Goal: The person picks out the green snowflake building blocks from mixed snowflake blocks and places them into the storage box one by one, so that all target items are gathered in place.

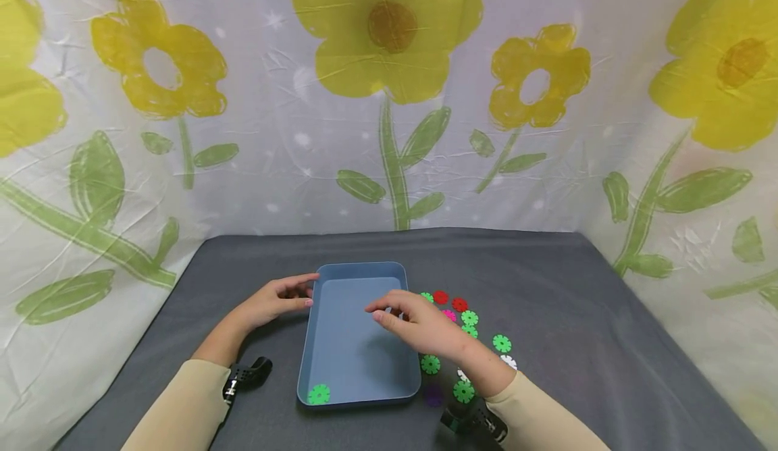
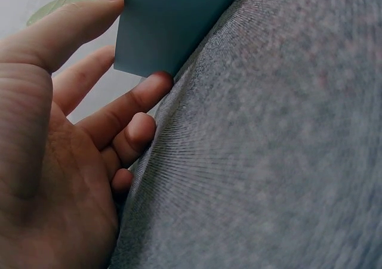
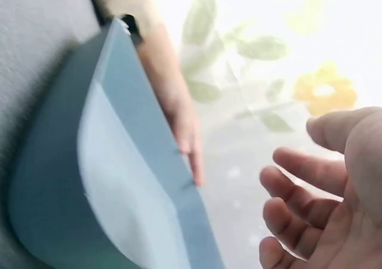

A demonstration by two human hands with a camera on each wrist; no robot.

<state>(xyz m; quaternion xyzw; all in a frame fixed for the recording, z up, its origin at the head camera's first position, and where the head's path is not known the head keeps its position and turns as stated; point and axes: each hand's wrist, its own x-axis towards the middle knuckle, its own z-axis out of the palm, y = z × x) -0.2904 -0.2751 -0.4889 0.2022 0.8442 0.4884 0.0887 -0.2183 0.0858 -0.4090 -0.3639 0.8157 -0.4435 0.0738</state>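
Note:
A shallow blue tray [image 1: 346, 336] lies on the dark cloth, with one green notched disc [image 1: 319, 394] in its near left corner. At the tray's left side, my left hand [image 1: 270, 304] rests its fingertips and thumb against the wall. The left wrist view shows those fingers [image 2: 128, 108] loosely bent beside the tray's outer wall [image 2: 161, 30]. My right hand [image 1: 419, 323] hovers over the tray's right part, its fingers loosely curved. In the right wrist view nothing shows between the right hand's thumb and fingers [image 3: 298, 185].
Right of the tray lie several loose notched discs: green [image 1: 430, 364], red [image 1: 459, 304], pink [image 1: 449, 314], white [image 1: 509, 361] and a dark purple one [image 1: 433, 395]. My right forearm overlaps some of them. A flower-printed curtain [image 1: 267, 134] hangs behind the table.

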